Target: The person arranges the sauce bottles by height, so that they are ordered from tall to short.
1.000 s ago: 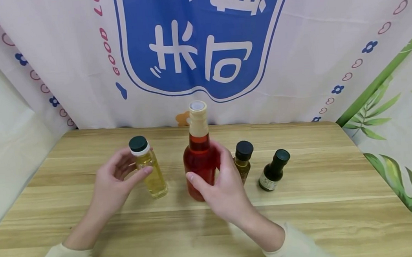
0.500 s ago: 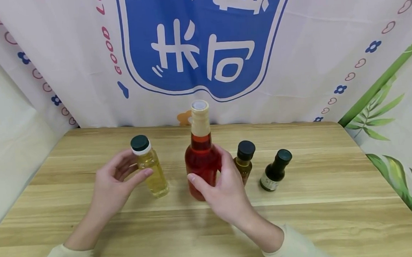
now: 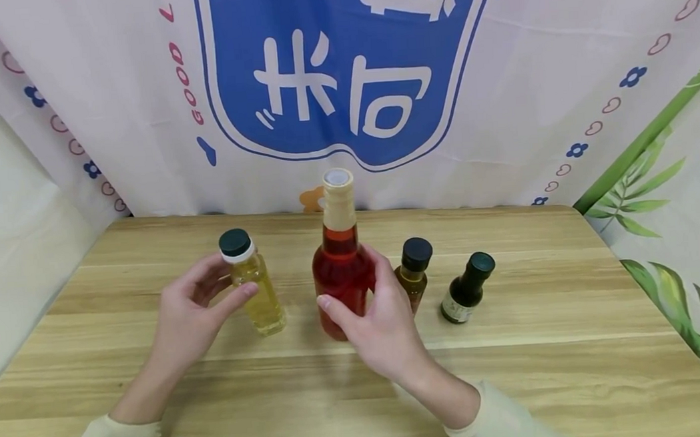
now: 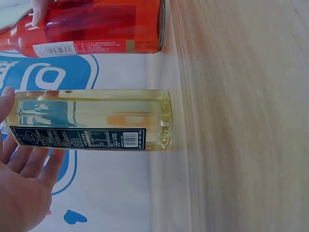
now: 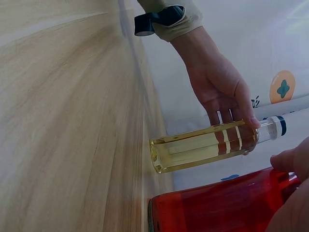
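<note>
My left hand [image 3: 181,316] holds a square glass bottle of pale yellow oil [image 3: 263,307] by its upper part, thumb on the near side and fingers behind. This bottle has a dark green cap over a white collar, and a dark label with a barcode shows on it in the left wrist view. To its right, a taller bottle of red liquid [image 3: 337,276] with a cream-coloured neck stands upright. Around its body my right hand [image 3: 387,330] grips, thumb in front, the other fingers mostly hidden behind the glass. Both bottles have their bases at the wooden table [image 3: 313,408].
Just right of my right hand stands a small black-capped bottle [image 3: 414,278], partly covered by that hand. Farther right is a small dark bottle [image 3: 465,291] with a green cap and pale label. A printed white and blue curtain [image 3: 501,129] hangs behind the table.
</note>
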The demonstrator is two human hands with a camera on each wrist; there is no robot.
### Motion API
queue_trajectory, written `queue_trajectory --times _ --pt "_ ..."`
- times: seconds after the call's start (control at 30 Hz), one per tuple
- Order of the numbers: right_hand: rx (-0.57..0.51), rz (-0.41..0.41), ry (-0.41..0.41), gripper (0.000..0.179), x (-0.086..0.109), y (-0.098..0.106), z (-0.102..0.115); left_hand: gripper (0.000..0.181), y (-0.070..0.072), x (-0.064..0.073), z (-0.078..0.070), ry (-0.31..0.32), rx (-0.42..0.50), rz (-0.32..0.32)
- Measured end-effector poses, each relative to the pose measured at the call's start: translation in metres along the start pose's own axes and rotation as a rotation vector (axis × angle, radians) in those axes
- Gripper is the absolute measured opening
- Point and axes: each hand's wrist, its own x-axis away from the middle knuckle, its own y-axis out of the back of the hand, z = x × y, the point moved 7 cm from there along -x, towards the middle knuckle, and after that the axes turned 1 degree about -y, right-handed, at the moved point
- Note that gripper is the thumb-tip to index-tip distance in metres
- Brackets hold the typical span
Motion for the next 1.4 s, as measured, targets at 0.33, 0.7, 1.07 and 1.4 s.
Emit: queue_trajectory --times 0.33,0.7,1.07,1.4 --pt "-0.013 0.003 0.014 0.084 -0.0010 -0.0010 0.0001 0.045 0.0001 0.0004 -0.0023 -0.018 0.006 0.023" --pt "0.011 -0.002 -0.045 0.086 -0.0010 -0.0014 -0.0047 0.048 0.0002 -0.0015 -0.0017 -0.030 0.026 -0.001" --pt "0.016 0.004 -0.048 0.085 -0.0019 -0.0017 -0.0058 0.048 -0.0006 -0.0023 -0.0021 -0.032 -0.039 -0.007" --pt "0.001 -0.004 -0.024 0.084 -0.0018 -0.0035 -0.0060 0.049 -0.0015 -0.0006 -0.0020 -0.013 0.007 0.006"
